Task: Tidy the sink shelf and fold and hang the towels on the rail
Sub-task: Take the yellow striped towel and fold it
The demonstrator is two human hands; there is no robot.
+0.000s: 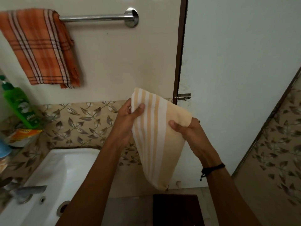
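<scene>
left hand pinches striped towel at its upper left corner, thumb on front | right hand grips its right edge, thumb on front | towel folded, hangs to a point in the air right of sink | plaid towel draped over rail, left end | green bottle on shelf

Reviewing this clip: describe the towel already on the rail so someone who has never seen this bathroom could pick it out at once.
Find the chrome rail on the cream wall above the white sink. The orange towel hangs over the rail's left end, above the green bottle. Its dark and white checked lines set it apart from the cream striped towel, which both hands hold.
</scene>
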